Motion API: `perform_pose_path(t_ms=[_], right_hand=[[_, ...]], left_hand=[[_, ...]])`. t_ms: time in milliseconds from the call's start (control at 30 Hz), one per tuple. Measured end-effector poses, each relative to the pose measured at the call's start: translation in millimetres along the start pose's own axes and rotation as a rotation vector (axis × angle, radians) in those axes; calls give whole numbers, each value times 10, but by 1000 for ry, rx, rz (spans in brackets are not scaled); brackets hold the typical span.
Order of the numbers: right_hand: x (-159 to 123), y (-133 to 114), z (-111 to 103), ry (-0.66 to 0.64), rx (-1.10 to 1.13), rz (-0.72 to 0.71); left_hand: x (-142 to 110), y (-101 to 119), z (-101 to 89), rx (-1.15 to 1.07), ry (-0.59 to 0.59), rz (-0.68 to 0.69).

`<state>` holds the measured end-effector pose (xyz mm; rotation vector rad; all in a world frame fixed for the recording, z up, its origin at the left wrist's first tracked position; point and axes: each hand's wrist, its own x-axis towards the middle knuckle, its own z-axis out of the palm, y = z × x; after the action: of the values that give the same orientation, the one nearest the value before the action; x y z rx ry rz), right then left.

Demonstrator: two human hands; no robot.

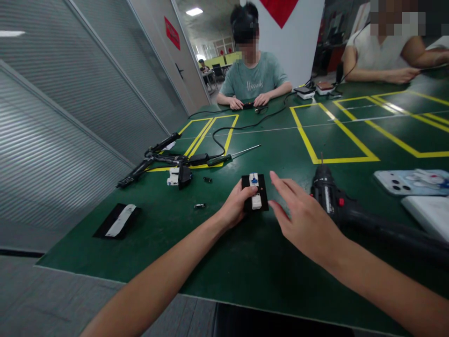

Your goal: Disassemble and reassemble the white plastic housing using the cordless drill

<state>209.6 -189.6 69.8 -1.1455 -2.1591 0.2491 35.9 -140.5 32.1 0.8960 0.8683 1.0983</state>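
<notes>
My left hand (235, 204) grips a small black plate (262, 193) above the green table, its thumb pressed over a white block (256, 202) on the plate. At the top of the plate sits a white piece with a blue part (254, 179). Just right of the plate, my right hand (296, 213) is open with fingers apart, touching nothing. A black cordless drill (326, 194) with a red button lies beyond the right hand. Left of the plate are two small dark parts, one of them a short cylinder (199, 206).
A screwdriver (224, 159), a black folding stand (150, 160) and a white-and-black part (178, 177) lie left of centre. A black sheet with a white strip (121, 221) is near the left edge. A phone (410, 181) is at right. Two people sit across the table (217, 262).
</notes>
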Motion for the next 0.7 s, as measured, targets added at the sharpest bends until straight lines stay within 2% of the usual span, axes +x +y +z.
perform_pose_path(t_ms=[100,200,267,333,433,567,700], right_hand=[[-257,187,-329,-54,-224,65],[-653,590,-603,-143,-506,94],[-886,842,-698,-217,-627,76],[-1032,1002,-722,-266,-651,51],[-1087,1083,-683,-293,-680,58],[-992,1078,-627,-317,-635,71],[-846,1021,-665,-266,-577,201]], left_hand=[[4,28,-18,24,32,1],[-7,41,-11,36,51,1],[-17,40,1,47,55,-15],[-22,34,9,67,58,-28],[-19,29,9,89,53,-33],[-7,27,5,102,62,-12],[-3,-1,-19,160,48,23]])
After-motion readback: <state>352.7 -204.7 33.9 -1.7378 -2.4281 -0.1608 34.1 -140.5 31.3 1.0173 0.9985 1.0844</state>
